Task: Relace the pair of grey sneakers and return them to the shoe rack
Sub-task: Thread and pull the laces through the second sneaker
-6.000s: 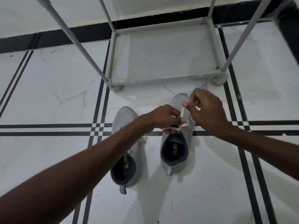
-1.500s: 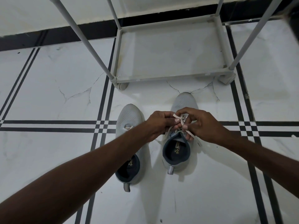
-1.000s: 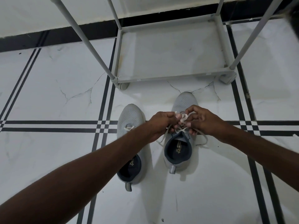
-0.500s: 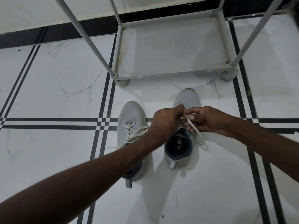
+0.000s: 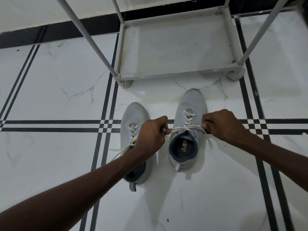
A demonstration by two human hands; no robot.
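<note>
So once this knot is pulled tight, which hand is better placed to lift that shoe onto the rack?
Probably the right hand. It is beside the right sneaker and has a clear path to the rack shelf; the left hand reaches across the left sneaker, whose lace ends lie loose.

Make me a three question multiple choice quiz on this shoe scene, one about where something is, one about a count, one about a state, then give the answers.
1. Where do the two sneakers stand?
A. on the rack's bottom shelf
B. on the floor in front of the rack
C. on a chair

2. How many sneakers are in view?
A. one
B. two
C. four

3. What is happening to the lace of the right sneaker?
A. pulled taut sideways by both hands
B. lying loose, untouched
C. missing from the shoe

Answers:
1 B: the left sneaker and right sneaker sit on the tiled floor short of the shoe rack.
2 B: only those two show.
3 A: the left hand and right hand each grip the lace, stretched between them.
</note>
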